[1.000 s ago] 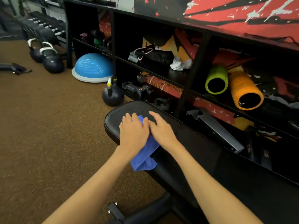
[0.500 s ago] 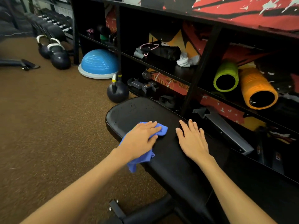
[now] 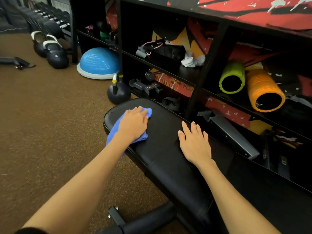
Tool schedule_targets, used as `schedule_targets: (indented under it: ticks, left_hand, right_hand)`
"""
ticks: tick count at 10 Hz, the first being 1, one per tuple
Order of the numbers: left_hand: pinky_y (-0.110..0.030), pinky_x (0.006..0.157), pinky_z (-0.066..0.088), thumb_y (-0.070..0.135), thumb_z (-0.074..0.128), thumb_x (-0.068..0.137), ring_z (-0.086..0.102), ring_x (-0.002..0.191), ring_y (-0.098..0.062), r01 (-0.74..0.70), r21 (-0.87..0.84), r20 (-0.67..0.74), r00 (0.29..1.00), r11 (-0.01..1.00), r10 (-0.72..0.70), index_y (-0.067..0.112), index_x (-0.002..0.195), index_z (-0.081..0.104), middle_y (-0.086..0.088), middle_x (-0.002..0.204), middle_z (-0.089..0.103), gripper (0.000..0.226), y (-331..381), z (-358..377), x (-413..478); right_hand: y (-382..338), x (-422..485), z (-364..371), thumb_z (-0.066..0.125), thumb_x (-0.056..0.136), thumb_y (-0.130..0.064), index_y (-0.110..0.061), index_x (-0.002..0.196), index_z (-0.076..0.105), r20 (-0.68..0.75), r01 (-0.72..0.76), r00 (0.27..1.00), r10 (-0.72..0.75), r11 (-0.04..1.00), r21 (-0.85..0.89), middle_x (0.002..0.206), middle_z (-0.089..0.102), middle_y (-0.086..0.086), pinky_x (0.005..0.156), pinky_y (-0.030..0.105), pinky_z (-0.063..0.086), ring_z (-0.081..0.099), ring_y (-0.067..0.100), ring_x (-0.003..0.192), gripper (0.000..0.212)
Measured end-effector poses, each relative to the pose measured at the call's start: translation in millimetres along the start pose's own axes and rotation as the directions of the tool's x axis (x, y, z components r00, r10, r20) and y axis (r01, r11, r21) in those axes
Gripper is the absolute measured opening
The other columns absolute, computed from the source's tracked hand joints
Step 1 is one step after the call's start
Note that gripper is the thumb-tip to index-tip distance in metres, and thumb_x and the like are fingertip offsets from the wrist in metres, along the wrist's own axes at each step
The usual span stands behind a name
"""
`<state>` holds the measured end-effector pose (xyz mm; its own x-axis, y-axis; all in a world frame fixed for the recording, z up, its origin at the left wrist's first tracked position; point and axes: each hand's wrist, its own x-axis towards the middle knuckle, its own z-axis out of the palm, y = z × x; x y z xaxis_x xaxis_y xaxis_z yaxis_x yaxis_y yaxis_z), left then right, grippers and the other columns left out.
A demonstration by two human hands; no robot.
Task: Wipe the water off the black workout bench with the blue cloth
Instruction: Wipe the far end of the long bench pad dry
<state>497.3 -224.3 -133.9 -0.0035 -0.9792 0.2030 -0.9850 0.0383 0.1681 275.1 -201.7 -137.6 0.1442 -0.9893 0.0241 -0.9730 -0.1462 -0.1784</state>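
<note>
Blue microfibre cloth point(image 3: 113, 132) is pressed flat on the far end of the black padded vinyl workout bench point(image 3: 165, 149), on its left half. One corner is draped over the left edge of the pad, and a small bunch is seen past the fingertips.

Left hand point(image 3: 134, 124) is laid palm-down on the cloth. Fingers point(image 3: 141, 110) are held straight and close together; nothing is pinched. Thumb cannot be made out.

Right hand point(image 3: 194, 142) is laid palm-down on bare pad, right side, apart from the cloth. Fingers point(image 3: 185, 128) are straight and slightly spread; nothing is held.

A few small wet specks are seen on the pad at the far rim, just beyond the cloth.

Bench is set on brown speckled rubber floor point(image 3: 50, 115), alongside a black open shelving unit point(image 3: 206, 68). A black round kettlebell with a yellow band point(image 3: 119, 92) is seen on the floor just past the bench end. A blue half-dome balance trainer point(image 3: 99, 62) is placed further back. A green foam roller point(image 3: 232, 78) and an orange foam roller point(image 3: 265, 92) are stored side by side on a shelf.
</note>
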Motion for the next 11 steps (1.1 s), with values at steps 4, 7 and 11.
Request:
schedule_targets:
  ticks: [4,7,11]
  left_hand:
    - [-0.026,0.112,0.020,0.029,0.037,0.102,0.027,0.142,-0.015,-0.144,-0.240,0.066,0.984,0.960,0.164,0.026,0.144,0.038,0.004,0.153,0.033,0.043,-14.0,-14.3,-37.2]
    - [-0.030,0.113,0.018,0.030,0.030,0.103,0.025,0.142,-0.014,-0.278,-0.193,0.137,0.942,0.941,0.306,0.023,0.144,0.038,0.002,0.154,0.030,0.043,51.5,-6.6,-19.2]
    - [-0.029,0.113,0.025,0.045,0.035,0.098,0.035,0.135,-0.002,-0.322,-0.311,0.030,0.937,0.894,0.348,0.040,0.134,0.049,0.020,0.145,0.040,0.039,-16.3,-8.9,-58.3]
  right_hand:
    - [-0.6,-0.7,-2.4,0.015,0.100,-0.044,-0.027,0.151,0.010,-0.010,0.002,1.000,-0.002,1.000,0.005,0.159,0.008,0.009,0.118,0.044,0.004,0.003,0.024,0.147,0.054]
    - [-2.1,-0.9,-1.5,0.016,0.100,-0.042,-0.027,0.151,0.010,-0.009,0.004,1.000,-0.004,1.000,-0.001,0.159,0.009,0.009,0.118,0.043,0.005,0.004,0.024,0.147,0.053]
    - [0.3,-0.1,-1.0,0.016,0.100,-0.043,-0.027,0.151,0.010,-0.013,0.002,1.000,-0.002,1.000,0.013,0.159,0.008,0.010,0.118,0.043,0.004,0.003,0.024,0.147,0.054]
